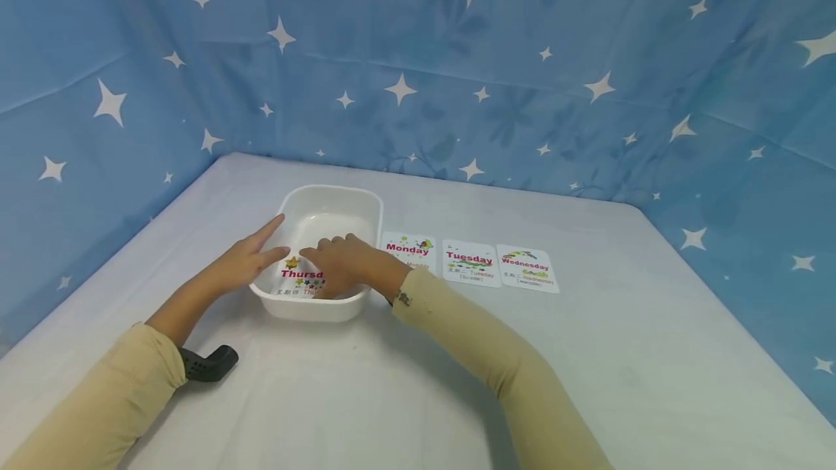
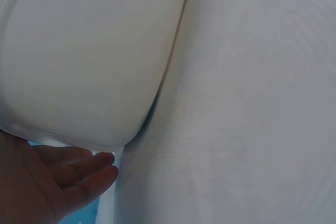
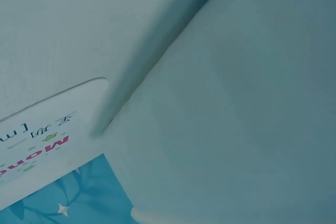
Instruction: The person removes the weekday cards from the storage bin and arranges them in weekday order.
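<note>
Left hand [image 1: 244, 260], fingers extended, is at the rim of the white bin [image 1: 310, 310]; right hand [image 1: 349, 263] is inside, its grip indeterminable. The Thursday card [image 1: 297, 283] is in the bin, between the hands. Step judged: card pick-up; next move calls for a secure edge pinch.

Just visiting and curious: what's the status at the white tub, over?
Left hand at rim of white tub. Right hand inside, partly covering Thursday card. Monday card beside tub.
</note>
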